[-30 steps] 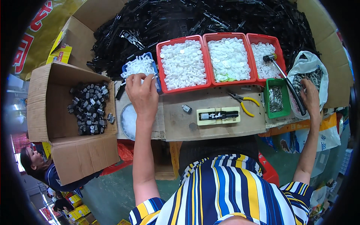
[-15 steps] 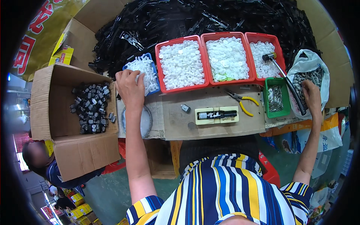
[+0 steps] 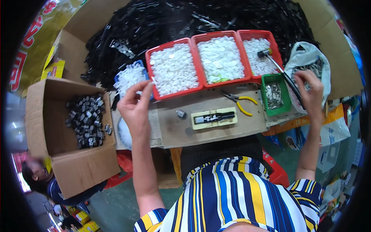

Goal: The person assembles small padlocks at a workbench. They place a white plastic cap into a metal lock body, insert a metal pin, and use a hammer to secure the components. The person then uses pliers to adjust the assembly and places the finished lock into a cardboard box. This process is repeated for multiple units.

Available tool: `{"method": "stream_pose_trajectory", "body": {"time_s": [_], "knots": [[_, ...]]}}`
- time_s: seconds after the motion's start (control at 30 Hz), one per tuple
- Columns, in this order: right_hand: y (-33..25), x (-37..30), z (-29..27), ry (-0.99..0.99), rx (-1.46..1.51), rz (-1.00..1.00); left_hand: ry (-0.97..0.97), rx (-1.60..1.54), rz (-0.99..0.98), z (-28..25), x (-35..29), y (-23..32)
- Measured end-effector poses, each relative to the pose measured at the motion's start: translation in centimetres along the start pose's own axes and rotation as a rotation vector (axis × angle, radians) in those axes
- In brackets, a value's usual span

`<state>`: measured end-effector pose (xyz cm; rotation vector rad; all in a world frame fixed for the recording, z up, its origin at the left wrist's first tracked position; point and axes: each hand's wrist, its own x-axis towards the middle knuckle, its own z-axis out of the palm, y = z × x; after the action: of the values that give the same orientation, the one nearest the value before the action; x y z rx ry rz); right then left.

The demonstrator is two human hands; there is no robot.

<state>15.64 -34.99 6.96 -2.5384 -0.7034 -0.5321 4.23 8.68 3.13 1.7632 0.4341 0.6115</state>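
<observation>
Picking small white parts at a crowded tabletop

Pinching a small white part point(image 3: 153, 80) between thumb and fingertips, the left hand point(image 3: 135, 106) is raised just in front of the blue tray point(image 3: 143, 70), which is heaped with white plastic pieces, and beside the leftmost red tray point(image 3: 150, 54). The right hand point(image 3: 311, 89) reaches to the white bag point(image 3: 305, 52) at the far right, fingers curled at its mouth by the dark pieces inside; whether it grips anything I cannot tell.

To do this pick well, my judgement is that the left fingertips should keep only one piece, held lightly and lifted clear of the heap so neighbours do not cling. The right should draw a single dark piece without dragging the bag off the edge.

Three red trays of white discs stand in a row at the back of the cardboard-topped tabletop point(image 3: 216, 131). A green tray point(image 3: 264, 83) of small metal parts sits to their right, with a long-handled tool point(image 3: 279, 69) laid across it. Yellow-handled pliers point(image 3: 241, 101) and a pale yellow jig point(image 3: 214, 118) with a black piece in it lie in the middle. Behind everything spreads a large heap of black parts point(image 3: 185, 21). An open carton point(image 3: 73, 166) with black components stands at the left on a green floor, where another person sits low.
</observation>
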Motion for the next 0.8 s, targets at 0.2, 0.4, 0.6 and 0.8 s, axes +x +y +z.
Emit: {"method": "stream_pose_trajectory", "body": {"time_s": [0.2,0.4,0.6,0.8], "knots": [[-12.1,-0.9,7.9,-0.225,0.791,0.173,-0.101,-0.537,-0.17,7.7,-6.6,0.8],[-14.2,-3.0,11.9,-0.144,1.235,0.463,-0.192,-0.479,-0.077,11.0,-10.2,0.2],[-10.9,-2.3,9.5,-0.473,1.238,0.33,-0.354,-0.508,-0.142,10.4,-10.4,1.2],[-8.4,-2.0,7.7,-0.926,1.489,0.406,-0.731,-0.454,-0.108,9.5,-9.8,0.8]]}}
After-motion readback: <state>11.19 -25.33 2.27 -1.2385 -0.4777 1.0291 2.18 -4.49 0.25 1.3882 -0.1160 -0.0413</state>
